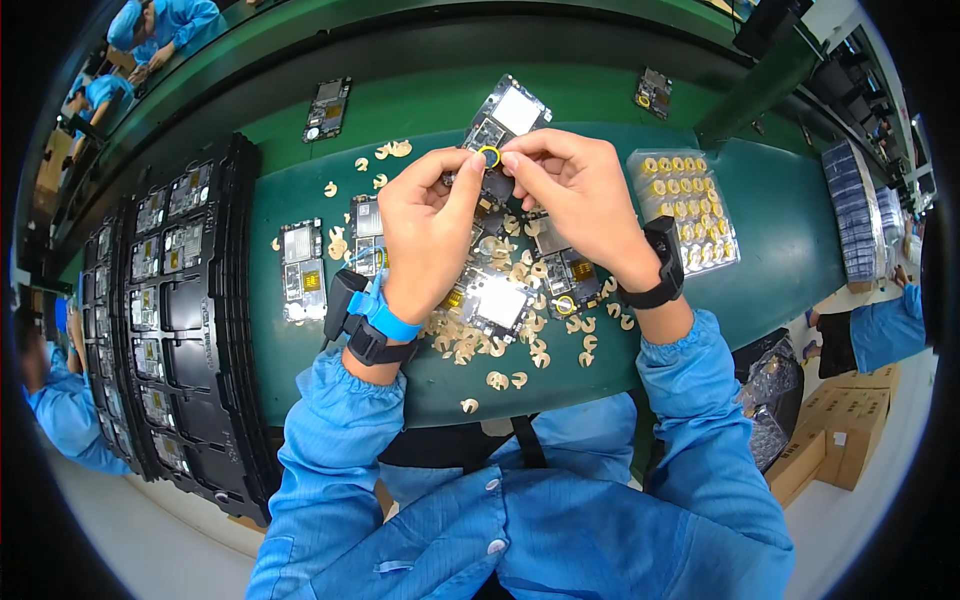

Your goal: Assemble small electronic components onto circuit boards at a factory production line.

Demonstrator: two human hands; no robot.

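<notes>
In front of me, a small round part with a yellow rim and dark middle (489,156) is held up between my fingertips. My left hand (435,215) is closed, thumb and forefinger pinching its left side. My right hand (575,190), also closed in a pinch, grips its right edge. Just beyond the fingers lies a circuit board (515,110) with a large pale metal shield. Under and between my wrists are more boards, among them one with a bright silver shield (497,303). Small tan C-shaped pieces (465,340) are scattered around them.
Stacked black trays (190,300) holding boards stand at the left. A clear tray of round yellow-rimmed parts (690,205) lies right of my hand. Single boards (327,108) rest on the green ledge. Cardboard boxes (835,430) sit at lower right. Other people work nearby.
</notes>
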